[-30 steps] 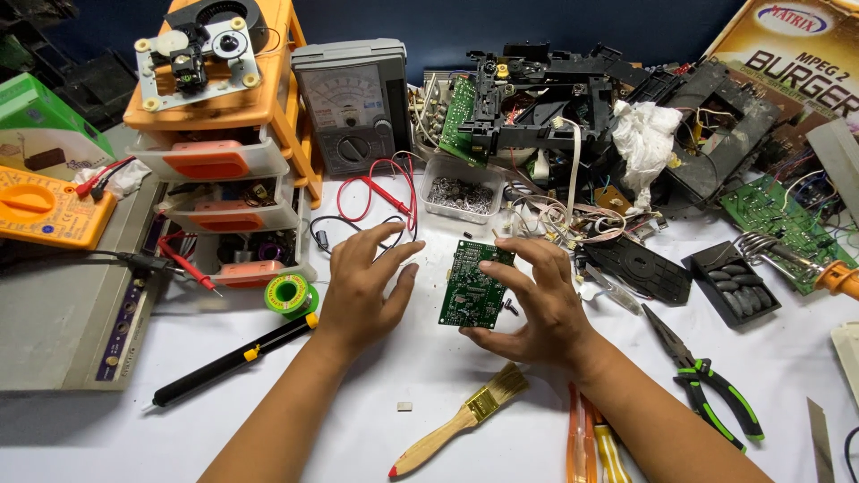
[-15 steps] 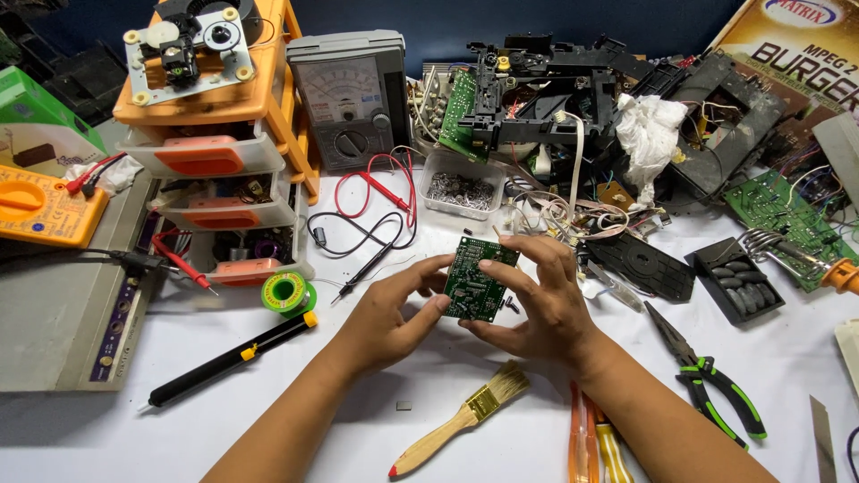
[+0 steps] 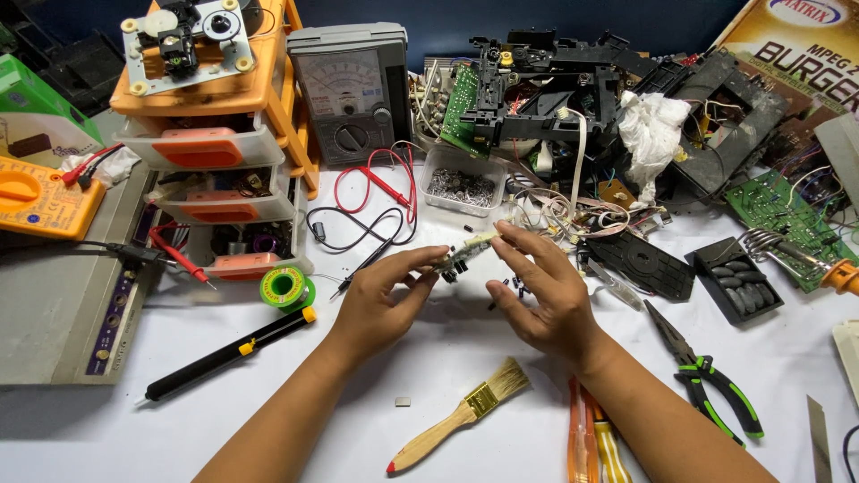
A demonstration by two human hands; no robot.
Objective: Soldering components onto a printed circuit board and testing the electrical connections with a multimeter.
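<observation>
Both hands hold a small green circuit board above the white table, turned edge-on toward me so its components point down. My left hand pinches the board's left end between thumb and fingers. My right hand grips the right end with its fingertips, palm facing left. A wooden-handled paintbrush lies on the table just below the hands.
An orange drawer unit and an analog multimeter stand at the back left, with red and black probe leads. A solder spool, a black desoldering pump, green-handled pliers, screwdrivers, a soldering iron and dismantled electronics surround the hands.
The board has been tilted from face-on to edge-on. My left hand, open beside it a second ago, now grips its left end.
</observation>
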